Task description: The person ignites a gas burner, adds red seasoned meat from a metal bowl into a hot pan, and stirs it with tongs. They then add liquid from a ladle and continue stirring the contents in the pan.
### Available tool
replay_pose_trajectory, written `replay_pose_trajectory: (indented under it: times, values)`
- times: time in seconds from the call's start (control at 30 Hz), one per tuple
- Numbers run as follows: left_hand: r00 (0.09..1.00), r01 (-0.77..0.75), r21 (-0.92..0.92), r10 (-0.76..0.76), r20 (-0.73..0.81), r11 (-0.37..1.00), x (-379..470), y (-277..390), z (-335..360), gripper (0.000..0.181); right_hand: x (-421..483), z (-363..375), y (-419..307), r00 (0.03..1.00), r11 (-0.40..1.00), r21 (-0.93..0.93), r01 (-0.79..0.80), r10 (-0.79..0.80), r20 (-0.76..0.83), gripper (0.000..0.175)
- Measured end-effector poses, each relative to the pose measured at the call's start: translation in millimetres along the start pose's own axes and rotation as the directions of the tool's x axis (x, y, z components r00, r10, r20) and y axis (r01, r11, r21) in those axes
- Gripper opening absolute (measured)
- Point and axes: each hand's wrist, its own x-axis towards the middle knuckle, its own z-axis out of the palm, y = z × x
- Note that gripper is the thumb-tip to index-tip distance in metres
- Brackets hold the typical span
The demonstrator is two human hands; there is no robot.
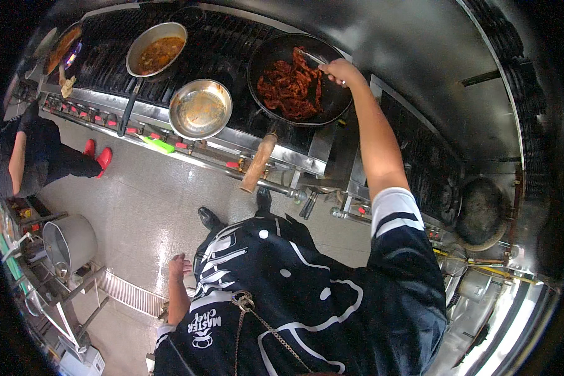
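My right hand (340, 71) grips metal tongs (314, 57), whose tips reach into dark red pieces of meat (289, 89). The meat lies in a large black wok (331, 101) on the gas range, its thick wooden handle (259, 162) jutting out over the front edge. At my left side hangs my left hand (181, 265), holding nothing, its fingers slightly bent. Left of the wok is a shallow steel bowl (201, 109) with brownish residue. Farther left, a saucepan (156, 49) with a black handle holds brown-orange sauce.
Another pan (63, 49) sits at the range's far left, near a flame. A person in red shoes (104, 160) stands there. A bright green handle (157, 144) lies by the red-handled valves. Behind on the left is a large metal pot (70, 239); a dark wok (481, 211) is at far right.
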Motion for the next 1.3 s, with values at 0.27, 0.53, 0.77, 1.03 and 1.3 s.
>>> replay_pose_trajectory:
  times: [0.27,0.53,0.77,1.03,1.3]
  values:
    - [0.955,-0.296,0.126,0.298,0.009,0.947,-6.4,-26.0,2.9,0.042,9.4,-16.8,1.0,0.998,0.999,0.024,0.036,-0.035,-0.05,0.045]
    - [0.995,-0.075,0.03,0.076,-0.066,0.997,-14.1,-12.6,-9.6,0.045,19.1,61.1,-13.8,0.976,0.929,-0.358,-0.088,0.009,-0.217,0.043]
    - [0.998,-0.041,-0.127,0.035,-0.053,0.991,3.0,-13.5,-23.3,0.039,-21.4,46.4,20.8,0.991,0.906,-0.422,-0.043,-0.016,-0.136,0.047]
    - [0.994,-0.043,-0.136,0.029,-0.102,0.99,-9.2,-17.7,8.9,0.038,-5.8,50.0,15.9,0.998,0.824,-0.564,-0.048,0.021,-0.054,0.051]
    - [0.997,0.037,-0.11,-0.045,-0.067,0.993,-82.9,-106.1,71.4,0.034,-59.5,-14.1,25.7,0.98,0.809,-0.581,0.091,-0.176,-0.091,0.046]
